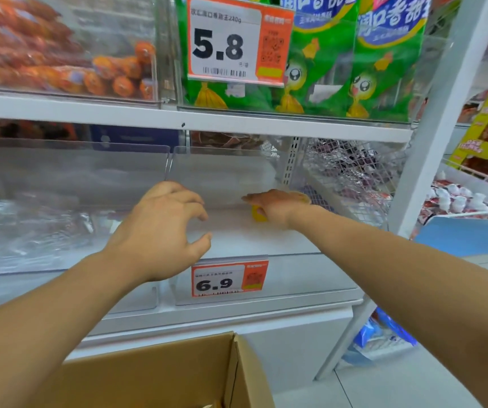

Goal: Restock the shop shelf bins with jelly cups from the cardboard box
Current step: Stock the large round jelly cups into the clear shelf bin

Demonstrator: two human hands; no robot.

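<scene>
A clear plastic shelf bin [310,278] with a 6.9 price tag [229,278] stands on the middle shelf. My right hand [278,206] reaches deep into it, palm down, and grips a yellow jelly cup [258,214] at the bin's floor. Nothing else lies on the floor of the bin. My left hand [163,231] hovers over the bin's front left corner, fingers loosely curled and holding nothing. The cardboard box [236,375] stands open below the shelf at the bottom of the view; its inside is hidden.
A second clear bin [69,178] with wrapped goods sits to the left. Above are a bin of orange sausages [60,63] and green packets [354,69] behind a 5.8 price tag. A wire basket [351,175] of packets lies right, beside the white shelf post [431,131].
</scene>
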